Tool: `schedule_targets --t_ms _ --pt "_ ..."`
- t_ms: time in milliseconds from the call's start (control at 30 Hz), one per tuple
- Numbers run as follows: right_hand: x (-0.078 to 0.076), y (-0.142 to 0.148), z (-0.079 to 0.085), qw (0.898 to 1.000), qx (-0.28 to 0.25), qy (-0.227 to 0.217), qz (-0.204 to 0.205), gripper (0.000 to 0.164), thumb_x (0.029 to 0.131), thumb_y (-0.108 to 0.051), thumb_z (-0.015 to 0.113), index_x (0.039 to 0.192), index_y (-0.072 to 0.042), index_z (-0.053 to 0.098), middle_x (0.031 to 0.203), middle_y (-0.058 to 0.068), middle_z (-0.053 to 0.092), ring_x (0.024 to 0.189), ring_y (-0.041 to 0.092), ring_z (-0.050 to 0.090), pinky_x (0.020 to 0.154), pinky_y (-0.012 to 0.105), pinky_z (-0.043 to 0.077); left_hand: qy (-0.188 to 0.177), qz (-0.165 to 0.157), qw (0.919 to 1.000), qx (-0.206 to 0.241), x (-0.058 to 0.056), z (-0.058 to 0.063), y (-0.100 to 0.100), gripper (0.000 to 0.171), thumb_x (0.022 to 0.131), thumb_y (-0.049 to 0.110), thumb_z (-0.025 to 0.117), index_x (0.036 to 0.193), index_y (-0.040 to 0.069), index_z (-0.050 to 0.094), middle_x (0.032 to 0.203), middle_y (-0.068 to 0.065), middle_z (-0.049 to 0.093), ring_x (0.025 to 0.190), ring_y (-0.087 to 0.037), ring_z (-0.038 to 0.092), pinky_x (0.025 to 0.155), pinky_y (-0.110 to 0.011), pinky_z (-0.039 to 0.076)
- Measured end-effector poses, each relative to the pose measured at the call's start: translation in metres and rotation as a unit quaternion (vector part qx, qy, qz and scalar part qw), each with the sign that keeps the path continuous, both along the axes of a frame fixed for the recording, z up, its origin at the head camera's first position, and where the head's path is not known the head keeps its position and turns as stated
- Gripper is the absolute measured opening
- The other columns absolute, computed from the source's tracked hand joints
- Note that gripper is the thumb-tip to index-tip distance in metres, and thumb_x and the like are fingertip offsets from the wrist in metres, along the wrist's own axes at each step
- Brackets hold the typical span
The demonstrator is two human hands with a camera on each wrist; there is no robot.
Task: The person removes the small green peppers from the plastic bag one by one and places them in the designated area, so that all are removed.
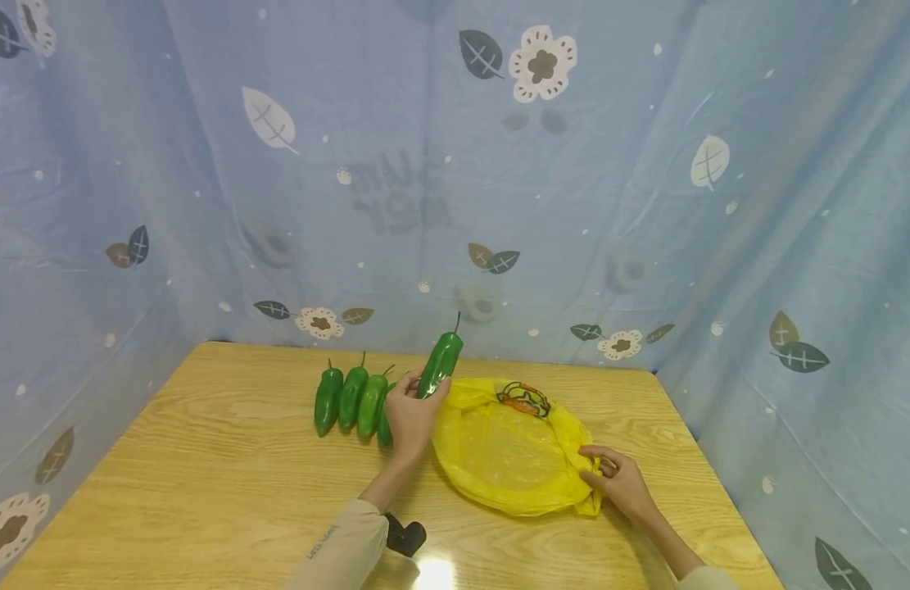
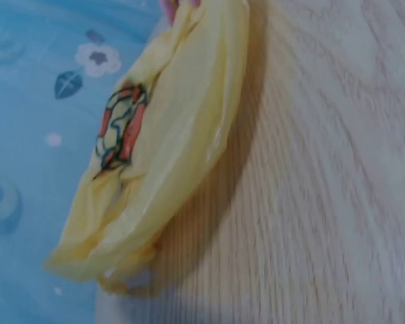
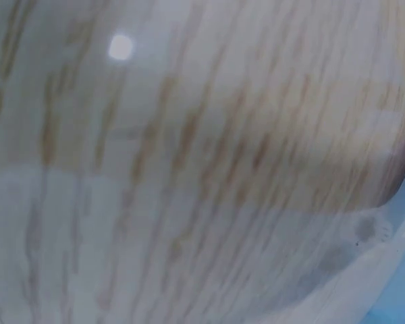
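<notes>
My left hand (image 1: 413, 414) grips a glossy green chili pepper (image 1: 441, 365) by its lower half, thin stem pointing up, beside the left rim of a yellow plastic bag (image 1: 455, 483). The bag lies spread with its mouth wide and a dark and orange print on its far side. At its right rim, my right hand (image 1: 622, 483) pinches the bag between thumb and fingers. In the left wrist view the bag (image 2: 182, 142) shows from the side, with pink fingertips (image 2: 170, 8) at its top. Only tabletop and curtain fill most of the right wrist view.
Several more green peppers (image 1: 349, 399) lie in a row left of the bag, the rightmost partly hidden by my left hand. A black strap piece (image 1: 405, 537) shows by the left sleeve. Blue patterned curtain (image 1: 396, 205) surrounds the wooden table (image 1: 226, 492).
</notes>
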State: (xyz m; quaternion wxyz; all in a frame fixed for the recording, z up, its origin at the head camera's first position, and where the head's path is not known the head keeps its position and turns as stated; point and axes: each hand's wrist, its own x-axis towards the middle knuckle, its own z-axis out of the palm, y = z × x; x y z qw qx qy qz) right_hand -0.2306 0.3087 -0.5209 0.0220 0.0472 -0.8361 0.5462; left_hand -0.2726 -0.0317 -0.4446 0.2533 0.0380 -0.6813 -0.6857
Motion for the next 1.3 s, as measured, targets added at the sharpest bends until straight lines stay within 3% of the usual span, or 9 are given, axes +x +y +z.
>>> schedule_targets --t_ms 133,400,467,600,733,1233,1300 --pt "0.0 0.001 -0.001 1.0 -0.008 -0.008 -0.001 0.04 0.082 0.0 0.072 0.12 0.005 0.062 0.129 0.025 0.055 0.126 0.038 0.043 0.103 0.05 0.036 -0.012 0.015 0.9998 -0.002 -0.002 0.0 -0.01 0.045 0.077 0.025 0.081 0.113 0.001 0.067 0.092 -0.011 0.065 0.073 -0.02 0.065 0.058 -0.024 0.055" --pt "0.0 0.001 -0.001 1.0 -0.021 -0.01 0.005 0.04 0.082 0.002 0.071 0.12 0.007 0.061 0.13 0.028 0.054 0.124 0.042 0.045 0.096 0.039 0.047 -0.037 0.059 0.9974 -0.021 -0.005 -0.004 -0.04 0.044 0.078 0.028 0.08 0.11 0.0 0.068 0.096 -0.013 0.067 0.077 -0.022 0.064 0.059 -0.019 0.051" --pt "0.0 0.001 -0.001 0.999 -0.028 -0.013 0.007 0.04 0.082 0.002 0.071 0.12 0.008 0.06 0.13 0.029 0.053 0.122 0.038 0.049 0.091 0.032 0.051 -0.042 0.07 0.9962 -0.029 -0.005 -0.006 -0.049 0.044 0.079 0.028 0.08 0.11 -0.001 0.068 0.096 -0.014 0.068 0.077 -0.022 0.064 0.058 -0.017 0.05" --pt "0.0 0.001 -0.001 0.999 -0.038 -0.013 0.01 0.041 0.081 0.004 0.071 0.12 0.01 0.06 0.13 0.031 0.051 0.111 0.012 0.059 0.08 0.022 0.054 -0.04 0.084 0.9955 -0.019 -0.005 -0.005 -0.066 0.046 0.079 0.026 0.08 0.113 -0.003 0.066 0.098 -0.016 0.067 0.079 -0.024 0.064 0.056 -0.015 0.05" --pt "-0.001 0.001 -0.002 0.999 -0.047 -0.01 0.016 0.041 0.082 0.005 0.071 0.12 0.012 0.058 0.13 0.034 0.05 0.101 -0.008 0.056 0.076 0.02 0.054 -0.039 0.102 0.9939 -0.017 -0.005 -0.004 -0.08 0.048 0.079 0.027 0.079 0.114 -0.003 0.065 0.102 -0.015 0.066 0.082 -0.023 0.063 0.058 -0.012 0.049" --pt "0.001 0.0 -0.001 0.998 -0.054 -0.009 0.017 0.04 0.081 0.007 0.07 0.119 0.013 0.059 0.128 0.035 0.05 0.088 -0.002 0.062 0.059 0.018 0.048 -0.037 0.195 0.98 -0.019 -0.001 -0.004 -0.128 0.043 0.077 0.024 0.081 0.108 -0.003 0.069 0.09 -0.015 0.067 0.065 -0.001 0.053 0.054 -0.007 0.045" --pt "0.001 -0.001 0.0 0.999 -0.05 -0.016 0.007 0.04 0.081 0.006 0.071 0.119 0.011 0.06 0.129 0.033 0.051 0.097 -0.002 0.061 0.065 0.019 0.051 -0.036 0.205 0.9778 -0.023 0.0 -0.006 -0.135 0.043 0.076 0.025 0.082 0.107 -0.002 0.07 0.089 -0.014 0.067 0.065 -0.001 0.053 0.054 -0.007 0.044"
